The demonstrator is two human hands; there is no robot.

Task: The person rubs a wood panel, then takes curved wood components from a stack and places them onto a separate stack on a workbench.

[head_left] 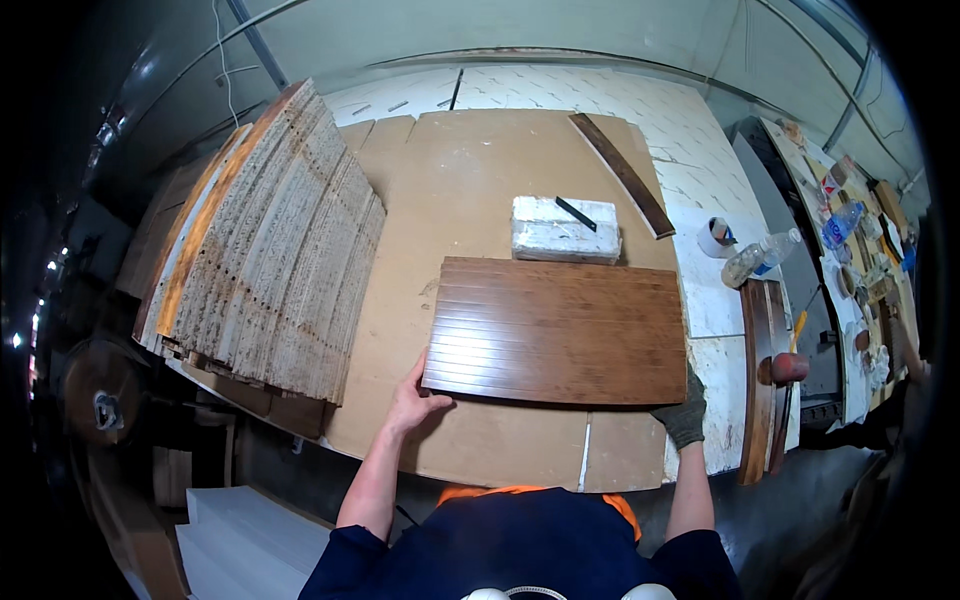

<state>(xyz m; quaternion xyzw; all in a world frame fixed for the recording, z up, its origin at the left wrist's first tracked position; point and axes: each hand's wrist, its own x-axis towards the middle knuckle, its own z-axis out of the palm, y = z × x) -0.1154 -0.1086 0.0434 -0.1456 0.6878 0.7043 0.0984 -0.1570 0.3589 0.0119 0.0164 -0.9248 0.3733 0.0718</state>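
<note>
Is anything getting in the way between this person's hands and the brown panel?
Nothing visible blocks them. The left hand touches the brown panel at its near left corner; the right hand, gloved, is at the near right corner. The white block sits beyond the far edge.

- The left hand (412, 402) is bare, its thumb stretched inward, the other fingers pointing forward.
- The right hand (684, 412) wears a dark glove, its fingers partly hidden.
- The left forearm (372, 480) slants forward and inward.
- The right forearm (691, 492) runs nearly straight ahead.
- Both hands are well apart, ahead of the torso (525, 545).
</note>
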